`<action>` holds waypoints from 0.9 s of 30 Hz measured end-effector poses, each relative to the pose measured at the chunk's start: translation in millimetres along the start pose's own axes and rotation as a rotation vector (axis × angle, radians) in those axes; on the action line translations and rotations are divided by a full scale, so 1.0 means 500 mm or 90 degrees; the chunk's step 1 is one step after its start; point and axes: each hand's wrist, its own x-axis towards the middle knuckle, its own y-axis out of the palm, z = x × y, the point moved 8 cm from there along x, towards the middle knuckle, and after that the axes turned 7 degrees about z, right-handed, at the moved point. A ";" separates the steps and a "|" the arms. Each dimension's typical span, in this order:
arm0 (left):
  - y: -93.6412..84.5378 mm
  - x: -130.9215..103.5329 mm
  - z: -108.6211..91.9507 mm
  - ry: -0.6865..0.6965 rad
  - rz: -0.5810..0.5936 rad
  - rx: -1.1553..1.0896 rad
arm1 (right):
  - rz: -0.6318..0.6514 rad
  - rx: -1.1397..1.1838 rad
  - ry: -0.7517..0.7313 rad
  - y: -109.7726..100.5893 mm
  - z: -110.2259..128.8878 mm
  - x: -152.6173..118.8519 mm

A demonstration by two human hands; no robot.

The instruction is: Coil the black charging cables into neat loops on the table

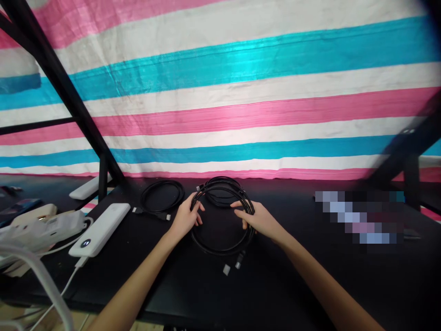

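Between my hands is a black cable [220,251] wound into a round coil of several loops. My left hand [189,214] has its fingers round the coil's left side. On the right side, my right hand [259,219] grips the loops between thumb and fingers. The cable's two plugs, one a silver connector [226,269], hang at the coil's near side over the black table. Just behind the held coil lies a second coiled black cable [225,179], partly hidden by it. A third black cable [163,184], coiled with both plugs showing, rests left of my left hand.
A white power bank [99,230] with a lit display and a plugged-in white cord lies at left. Beyond it are a white power strip [51,225] and another white device [87,187]. Black frame bars [74,110] rise at left. A striped sheet [241,105] hangs behind the table.
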 end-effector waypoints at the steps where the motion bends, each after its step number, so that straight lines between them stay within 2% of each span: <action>1: 0.002 -0.001 0.000 0.004 0.006 0.008 | -0.027 -0.026 -0.014 -0.006 0.002 0.000; 5: 0.017 -0.007 -0.008 0.042 0.036 0.065 | -0.117 -0.095 -0.030 -0.029 0.003 -0.004; 8: 0.024 -0.015 -0.022 0.080 0.042 0.124 | -0.147 -0.054 -0.066 -0.035 0.010 -0.010; 12: 0.032 -0.024 -0.034 0.074 0.049 0.144 | -0.133 0.020 -0.118 -0.028 0.018 -0.012; 17: 0.045 -0.029 -0.038 0.066 0.086 0.178 | -0.156 -0.066 -0.219 -0.024 0.036 -0.013; 23: 0.043 -0.028 -0.040 0.103 0.062 0.279 | -0.156 -0.127 -0.221 -0.023 0.032 -0.006; 27: 0.041 -0.028 -0.046 0.132 0.040 0.281 | -0.160 -0.143 -0.244 -0.023 0.032 -0.006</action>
